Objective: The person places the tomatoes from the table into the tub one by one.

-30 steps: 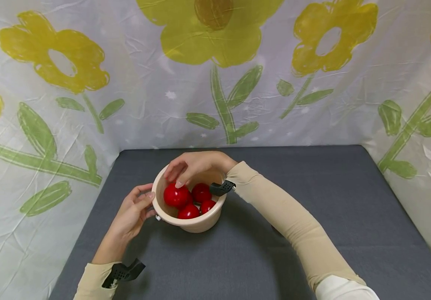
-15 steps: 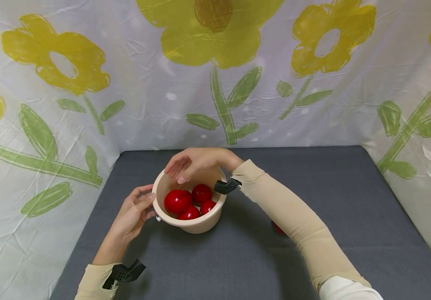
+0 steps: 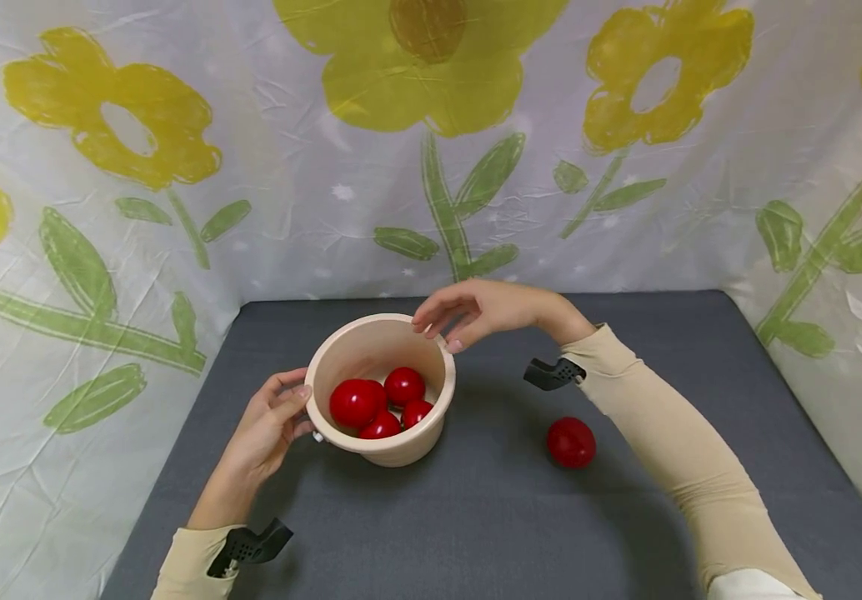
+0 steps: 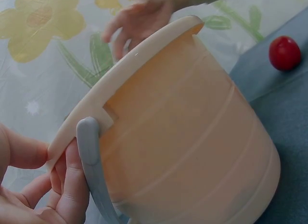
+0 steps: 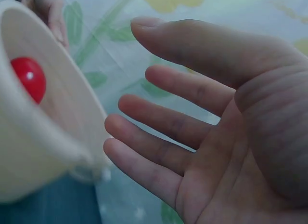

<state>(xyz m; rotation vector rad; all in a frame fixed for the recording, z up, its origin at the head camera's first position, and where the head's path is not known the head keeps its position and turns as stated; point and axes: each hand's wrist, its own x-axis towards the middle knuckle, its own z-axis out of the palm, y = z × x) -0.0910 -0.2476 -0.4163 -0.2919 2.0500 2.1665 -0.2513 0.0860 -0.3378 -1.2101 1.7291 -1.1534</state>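
Observation:
A cream plastic bucket [image 3: 401,450] stands on the dark cloth, tilted a little in the head view. Inside it lie several shiny red balls [image 3: 356,403] that look like tomatoes. My left hand [image 3: 269,425] pinches the bucket's rim at its left side, thumb on one face and fingers on the other, beside the grey handle [image 4: 91,151] in the left wrist view. Over the rim's far right edge hovers my right hand [image 3: 494,310], fingers apart and holding nothing, as the right wrist view of the palm [image 5: 216,151] confirms.
One more red tomato-like ball [image 3: 571,442] rests on the dark tablecloth [image 3: 476,533], right of the bucket and below the right forearm. A flower-printed curtain [image 3: 288,208] closes off the back and both sides.
My right hand has left the inside of the bucket, moving up and right past its rim. The lone red ball, hidden by the forearm before, now shows. The left hand keeps its place.

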